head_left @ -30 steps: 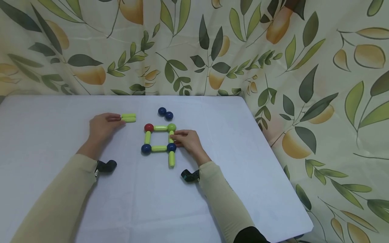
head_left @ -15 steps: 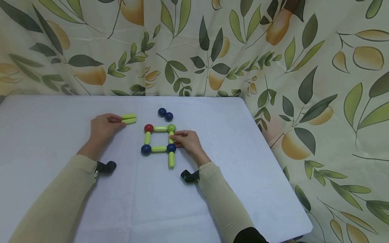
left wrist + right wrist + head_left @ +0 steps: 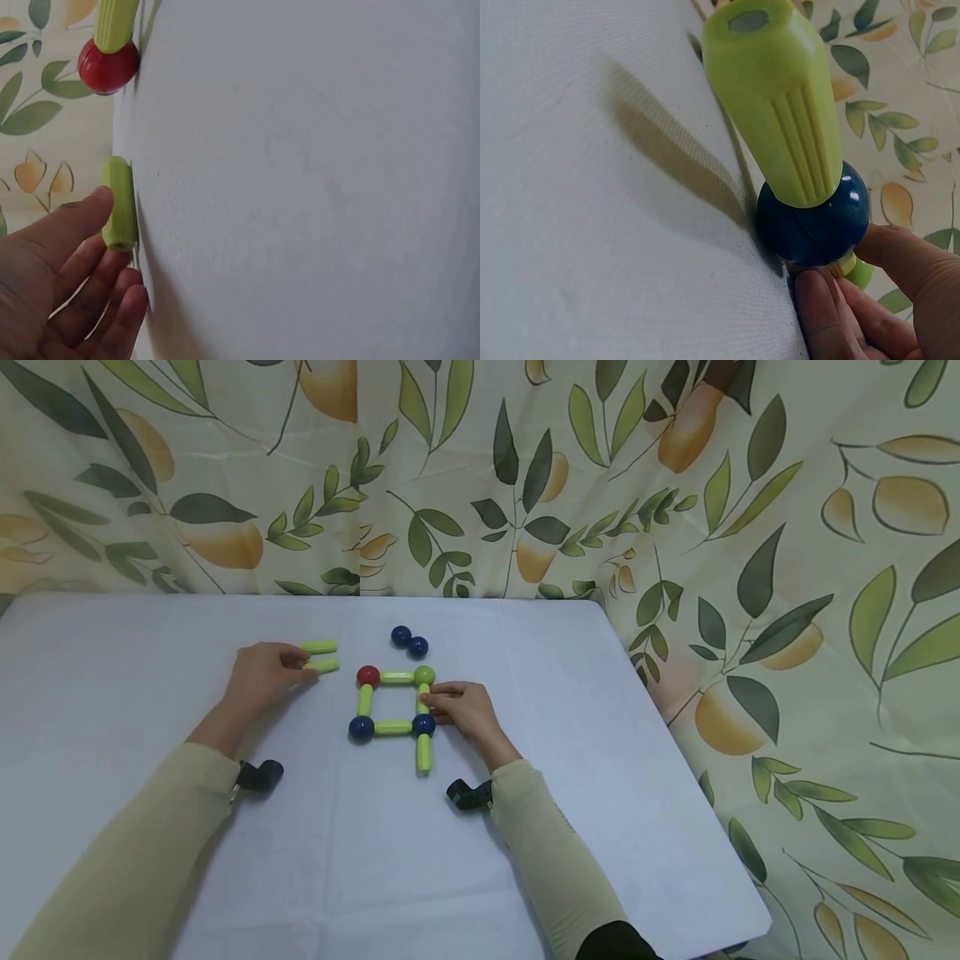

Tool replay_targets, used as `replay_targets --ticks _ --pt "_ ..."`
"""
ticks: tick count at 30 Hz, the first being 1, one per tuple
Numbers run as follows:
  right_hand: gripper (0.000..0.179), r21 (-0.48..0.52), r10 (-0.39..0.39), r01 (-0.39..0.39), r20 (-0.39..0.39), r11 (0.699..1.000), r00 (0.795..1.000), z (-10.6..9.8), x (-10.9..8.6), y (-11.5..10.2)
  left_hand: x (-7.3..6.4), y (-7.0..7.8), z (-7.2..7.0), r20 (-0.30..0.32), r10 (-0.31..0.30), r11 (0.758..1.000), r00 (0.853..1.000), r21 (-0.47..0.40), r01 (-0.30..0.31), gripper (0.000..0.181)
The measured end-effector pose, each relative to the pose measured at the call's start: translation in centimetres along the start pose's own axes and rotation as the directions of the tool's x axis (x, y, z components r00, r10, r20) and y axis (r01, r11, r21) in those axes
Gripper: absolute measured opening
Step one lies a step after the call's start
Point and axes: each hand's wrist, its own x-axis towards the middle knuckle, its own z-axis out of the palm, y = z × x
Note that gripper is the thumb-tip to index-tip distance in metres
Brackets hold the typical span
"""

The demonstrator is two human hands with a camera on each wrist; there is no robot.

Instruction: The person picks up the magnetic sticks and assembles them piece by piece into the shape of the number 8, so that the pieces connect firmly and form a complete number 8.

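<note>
My left hand (image 3: 258, 678) pinches a green magnetic stick (image 3: 324, 666) by one end, thumb on one side and fingers on the other; the stick also shows in the left wrist view. Just behind it lies a second green stick (image 3: 320, 647), apart from it. My right hand (image 3: 467, 708) grips the right-side stick (image 3: 423, 689) of a square made of green sticks and balls. Its corners are a red ball (image 3: 367, 676), a green ball (image 3: 423, 675), a left blue ball (image 3: 361, 728) and a right blue ball (image 3: 423, 725). From the right blue ball another stick (image 3: 780, 112) points towards me.
Two loose blue balls (image 3: 408, 642) lie touching behind the square. All stands on a white-covered table (image 3: 375, 860), with a leaf-patterned curtain (image 3: 465, 485) behind and to the right. Each wrist wears a small black camera (image 3: 260, 776).
The left hand has shifted slightly right and towards me with the near stick, opening a gap from the far stick that lay against it. The right hand and the square have stayed still.
</note>
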Motion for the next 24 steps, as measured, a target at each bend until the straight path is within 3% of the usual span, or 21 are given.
replay_targets --ticks 11,24 --pt "0.038 0.006 0.003 -0.003 0.002 1.0 1.0 0.1 0.1 0.0 -0.4 0.7 0.4 0.056 -0.023 0.999 0.998 0.024 0.022 0.039" --pt "0.038 0.004 0.002 -0.002 -0.01 1.0 1.0 0.1 0.2 0.1 -3.5 1.2 0.6 0.055 -0.085 0.996 0.995 0.027 0.084 0.039"
